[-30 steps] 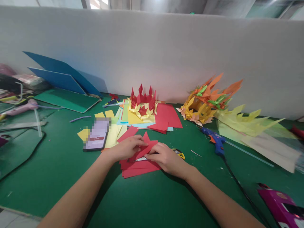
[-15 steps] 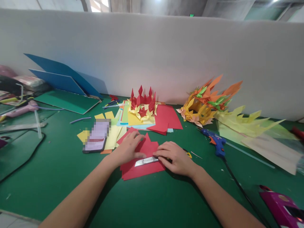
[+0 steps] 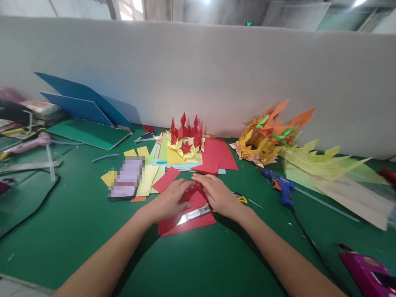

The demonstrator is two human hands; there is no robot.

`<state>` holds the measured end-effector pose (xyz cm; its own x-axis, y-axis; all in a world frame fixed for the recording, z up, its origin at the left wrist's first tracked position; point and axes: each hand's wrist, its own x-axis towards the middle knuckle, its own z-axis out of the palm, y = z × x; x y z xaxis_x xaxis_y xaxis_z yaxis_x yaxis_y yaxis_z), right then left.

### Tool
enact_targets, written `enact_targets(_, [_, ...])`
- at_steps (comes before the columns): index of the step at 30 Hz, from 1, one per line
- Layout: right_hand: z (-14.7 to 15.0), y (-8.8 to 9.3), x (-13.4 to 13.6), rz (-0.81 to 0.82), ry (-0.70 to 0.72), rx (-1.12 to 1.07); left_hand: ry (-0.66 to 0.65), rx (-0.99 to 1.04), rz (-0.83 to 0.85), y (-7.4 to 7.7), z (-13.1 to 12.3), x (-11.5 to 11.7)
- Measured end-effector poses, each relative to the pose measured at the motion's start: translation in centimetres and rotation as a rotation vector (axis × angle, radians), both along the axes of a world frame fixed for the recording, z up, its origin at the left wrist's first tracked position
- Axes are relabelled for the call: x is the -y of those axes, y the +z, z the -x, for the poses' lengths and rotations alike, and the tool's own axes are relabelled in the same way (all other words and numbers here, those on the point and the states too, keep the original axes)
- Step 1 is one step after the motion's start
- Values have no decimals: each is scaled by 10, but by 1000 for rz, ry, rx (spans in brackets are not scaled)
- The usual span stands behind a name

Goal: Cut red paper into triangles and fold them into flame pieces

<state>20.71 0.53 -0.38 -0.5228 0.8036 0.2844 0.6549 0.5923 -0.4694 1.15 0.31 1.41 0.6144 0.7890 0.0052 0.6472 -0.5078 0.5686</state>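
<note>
A small stack of red paper (image 3: pixel 192 227) lies on the green table in front of me. Across it rests a utility knife (image 3: pixel 194 213), its wide silver blade pointing left. My left hand (image 3: pixel 171 200) bears on the left side of the red paper, fingers curved at the far edge and thumb on the sheet. From the right, my right hand (image 3: pixel 218 194) reaches over the knife's handle end, its fingertips at the paper's far edge, close to the left fingertips. The paper there looks partly raised; the hands hide most of it. Yellow-handled scissors (image 3: pixel 240 198) lie just beyond my right wrist.
A phone (image 3: pixel 125 181) lies at left on yellow paper. Behind stands a red and yellow paper crown (image 3: pixel 185 140); an orange one (image 3: pixel 258 144) is right of it. A blue glue gun (image 3: pixel 283 187) with its cord and a magenta device (image 3: pixel 365 268) lie to the right.
My right hand has moved forward and left from the knife to the paper's far edge. The knife stays on the paper, slightly turned. My left hand has shifted a little nearer me.
</note>
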Motion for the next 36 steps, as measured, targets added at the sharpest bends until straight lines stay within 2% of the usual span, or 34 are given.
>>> enact_targets(2, [6,3,-4,29,40,53,-44,45,-23,0,0,1])
enact_targets(5, [12,5,-6,35,28,106,-89,90,-66,1,-1,2])
enact_targets(9, [12,3,-6,-8,-19,105,-49,89,-120,3,2,-2])
enact_targets(12, [12,0,-5,-20,-59,57,69,102,-259,2,11,-12])
enact_targets(14, [12,-2,-5,-11,-92,-9,223,67,-365,0,19,-21])
enact_targets(16, [12,-2,-4,-4,-110,-96,348,-30,-420,-2,27,-28])
enact_targets(19, [11,0,-4,-43,-109,-215,452,-205,-472,-4,33,-33])
enact_targets(22, [6,6,-6,-131,-144,-303,431,-256,-526,-6,31,-31])
enact_targets(27, [-11,10,-15,-278,-349,-336,247,-195,-484,-8,23,-28])
enact_targets(33, [-19,4,-20,-335,-578,-13,289,-309,-538,-7,26,-32])
enact_targets(36, [-9,6,-14,-343,-508,69,332,-378,-568,-8,30,-32])
